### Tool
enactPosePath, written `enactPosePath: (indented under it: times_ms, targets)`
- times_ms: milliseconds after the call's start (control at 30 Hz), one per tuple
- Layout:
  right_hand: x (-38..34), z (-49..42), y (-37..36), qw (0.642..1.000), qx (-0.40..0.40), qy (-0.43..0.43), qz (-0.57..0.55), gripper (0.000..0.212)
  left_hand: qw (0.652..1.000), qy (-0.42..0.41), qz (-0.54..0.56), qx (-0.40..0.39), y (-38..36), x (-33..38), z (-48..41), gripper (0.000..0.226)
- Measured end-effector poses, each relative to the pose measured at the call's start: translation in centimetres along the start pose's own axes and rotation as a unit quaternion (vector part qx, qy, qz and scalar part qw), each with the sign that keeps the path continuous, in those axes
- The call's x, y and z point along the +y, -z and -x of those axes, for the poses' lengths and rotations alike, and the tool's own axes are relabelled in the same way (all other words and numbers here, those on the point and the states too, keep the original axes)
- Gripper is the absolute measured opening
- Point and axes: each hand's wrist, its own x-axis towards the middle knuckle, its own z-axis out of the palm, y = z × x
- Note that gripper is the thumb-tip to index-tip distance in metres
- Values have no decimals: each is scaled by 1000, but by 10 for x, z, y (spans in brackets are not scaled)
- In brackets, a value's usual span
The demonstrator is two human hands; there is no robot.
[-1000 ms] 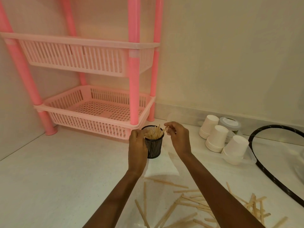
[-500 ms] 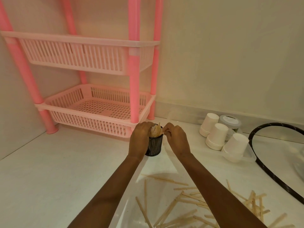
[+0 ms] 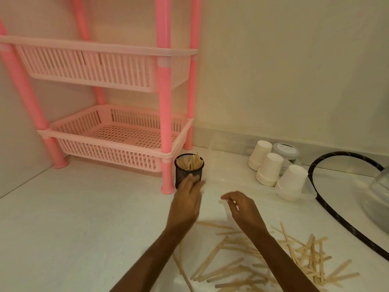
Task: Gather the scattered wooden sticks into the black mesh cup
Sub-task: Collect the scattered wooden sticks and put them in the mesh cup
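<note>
The black mesh cup [image 3: 188, 170] stands upright on the white counter by the pink rack's front leg, with several wooden sticks upright inside it. My left hand [image 3: 186, 202] hovers just in front of the cup, fingers apart and blurred, holding nothing. My right hand [image 3: 240, 208] is lower and to the right, fingers loosely curled and empty. Several loose wooden sticks [image 3: 237, 268] lie scattered on the counter below both forearms, with another heap [image 3: 311, 260] further right.
A pink two-tier plastic rack [image 3: 117, 140] stands at the back left. Three stacks of white paper cups [image 3: 271, 170] and a lidded tub [image 3: 285, 149] sit at the back right. A black hoop [image 3: 320, 199] curves along the right side.
Both hands have left the cup's rim and drawn back toward me, away from the cup. The cup now stands alone, and the view has tilted down slightly.
</note>
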Motion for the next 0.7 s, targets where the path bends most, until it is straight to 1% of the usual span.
enactPosePath:
  times_ms: [67,100,133,167,200,233,267,300,333,400,467,533,633,700]
  targets:
    - [13,19,5,999,-30,-21,7,25,998,-35,-29,-47,-12,5,22,32]
    - [20,28,8,999,-45,-25,17,25,995,-36,-38,-84,-15,7,31,37]
    - [27,36,12,997,-63,-24,33,26,988,-8,-43,-148,-16,11,38,47]
    - [34,45,16,995,-83,-20,54,29,973,27,-64,-222,-16,12,44,61]
    - [40,52,20,991,-105,-16,81,32,956,47,-81,-278,-16,12,48,81]
    - [47,59,24,986,-129,-15,105,37,945,56,-92,-310,-15,12,50,100]
    - [52,65,28,980,-157,-20,121,42,936,60,-99,-331,-12,13,51,113]
    - [55,69,32,974,-187,-32,127,49,932,61,-101,-342,-10,15,52,118]
    - [58,73,36,968,-215,-46,124,56,930,57,-103,-349,-8,15,53,116]
    - [62,79,42,958,-253,-68,116,68,923,45,-108,-368,-8,16,54,102]
    - [64,81,43,952,-260,-65,144,71,912,39,-113,-391,-9,20,56,93]
    - [66,82,41,954,-238,-37,178,66,912,35,-117,-391,-11,24,58,85]
    - [66,82,37,956,-187,15,226,56,926,36,-112,-359,-12,28,56,68]
    - [65,81,34,958,-152,38,242,49,927,38,-110,-355,-13,29,53,57]
